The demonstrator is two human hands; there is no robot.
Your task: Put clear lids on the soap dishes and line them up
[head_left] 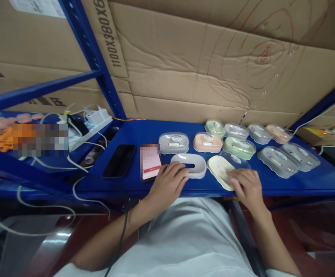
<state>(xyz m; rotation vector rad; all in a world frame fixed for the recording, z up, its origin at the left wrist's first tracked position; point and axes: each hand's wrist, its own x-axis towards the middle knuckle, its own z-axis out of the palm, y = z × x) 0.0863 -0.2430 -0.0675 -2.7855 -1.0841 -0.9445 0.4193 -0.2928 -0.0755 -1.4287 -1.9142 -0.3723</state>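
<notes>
My left hand [169,182] rests its fingertips on the near left rim of a pale grey oval dish [200,166] with a slot in its middle. The fingers look bent around that rim. To the right, my right hand [246,186] has its fingers and thumb at the right end of a cream wavy-edged tray [219,169], which lies slanted. A clear lid [238,159] sits partly behind the tray. Behind these stand a grey lidded box [167,139], a peach one [202,144] and a green one [245,152].
A dark phone [121,163] and a lit phone [151,157] lie at left on the blue shelf [98,184]. More lidded boxes [279,161] stand at right. Cables, a power strip [94,129] and orange pieces [3,140] are far left; blue posts frame the sides.
</notes>
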